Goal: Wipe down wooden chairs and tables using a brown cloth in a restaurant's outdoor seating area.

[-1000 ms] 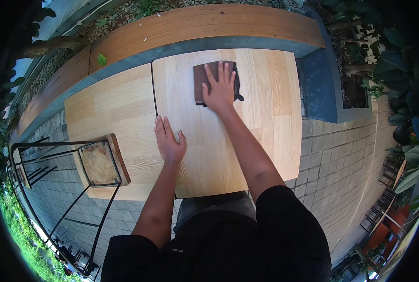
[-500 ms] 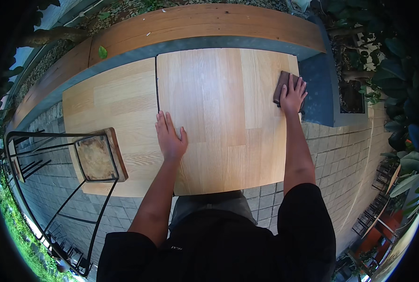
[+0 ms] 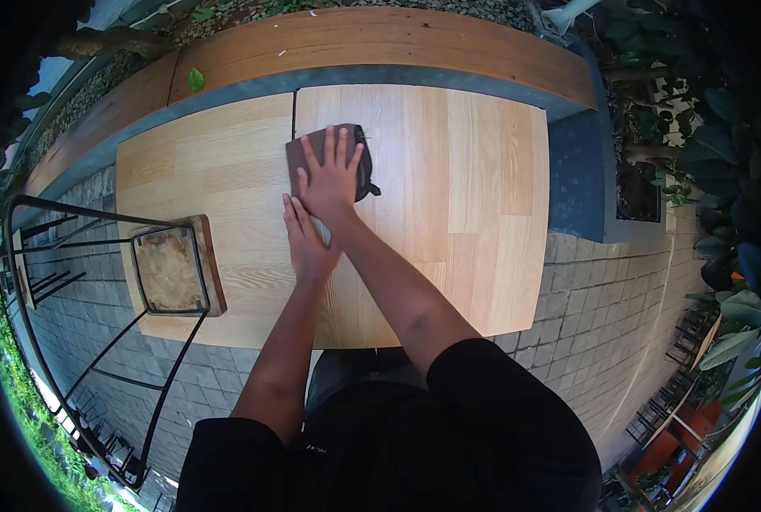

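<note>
Under my right hand [image 3: 331, 183] lies a folded brown cloth [image 3: 296, 159] with a dark edge and a small dark flap sticking out at its right. The fingers are spread flat across the cloth, pressing it to the light wooden tabletop [image 3: 449, 188]. The cloth sits over the far part of the dark seam between the two table halves. Just nearer to me, my left hand [image 3: 310, 247] rests flat on the wood by the seam, its fingers stretched out. Its fingertips meet the right hand near the wrist and thumb, where they are partly covered.
An upturned stool [image 3: 171, 269] with black metal legs rests on the table's left end. A wooden bench [image 3: 380, 38] runs along the far side, with a green leaf [image 3: 196, 79] on it. A grey planter [image 3: 578, 171] stands at the right, and grey paving [image 3: 568, 307] surrounds the table.
My right hand has swept the cloth leftward from the table's right edge to the seam, beside my left hand. The left hand stays at nearly the same spot.
</note>
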{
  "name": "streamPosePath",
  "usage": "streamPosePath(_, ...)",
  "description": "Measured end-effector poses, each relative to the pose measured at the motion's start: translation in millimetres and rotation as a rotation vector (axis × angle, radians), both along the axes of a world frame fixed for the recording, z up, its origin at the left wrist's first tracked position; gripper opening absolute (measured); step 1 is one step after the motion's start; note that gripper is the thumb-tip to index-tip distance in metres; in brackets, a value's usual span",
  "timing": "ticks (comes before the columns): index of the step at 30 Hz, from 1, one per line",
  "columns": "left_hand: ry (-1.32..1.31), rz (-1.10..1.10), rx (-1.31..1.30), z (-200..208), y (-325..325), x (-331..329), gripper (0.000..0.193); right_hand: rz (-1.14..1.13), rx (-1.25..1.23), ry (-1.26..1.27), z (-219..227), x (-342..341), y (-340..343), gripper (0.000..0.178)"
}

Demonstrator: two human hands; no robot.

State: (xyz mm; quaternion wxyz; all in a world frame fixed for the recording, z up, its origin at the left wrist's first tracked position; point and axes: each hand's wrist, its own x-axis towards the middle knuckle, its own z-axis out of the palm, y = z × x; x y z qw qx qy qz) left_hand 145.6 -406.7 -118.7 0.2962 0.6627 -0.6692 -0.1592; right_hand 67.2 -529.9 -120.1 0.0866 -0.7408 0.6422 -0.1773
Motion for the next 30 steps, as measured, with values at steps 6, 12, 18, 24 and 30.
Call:
streamPosePath(6,-0.061,0.003,-0.001,-10.7,1.3,1.3,0.098,-0.046,-0.013,-0.108,0.0,-52.1,8.5,0.071)
streamPosePath(12,-0.150,-0.011,0.007,-9.5,1.8,3.8,0.087,-0.226,-0.007,0.125,7.1,-246.3,21.8,0.068)
streamPosePath(18,-0.122,-0.006,0.012,-6.9,0.5,-3.1,0.084,-0.336,-0.059,0.169,2.8,-428.1,62.6,0.066)
streamPosePath(24,-0.083,-0.004,-0.017,-6.6,-0.4,-3.5,0.084,-0.463,-0.049,0.294,-11.0,-401.9,56.4,0.066)
streamPosePath(30,-0.094,0.001,-0.030,-9.1,1.7,3.4,0.085,-0.404,-0.064,0.260,-17.5,-226.8,40.9,0.068)
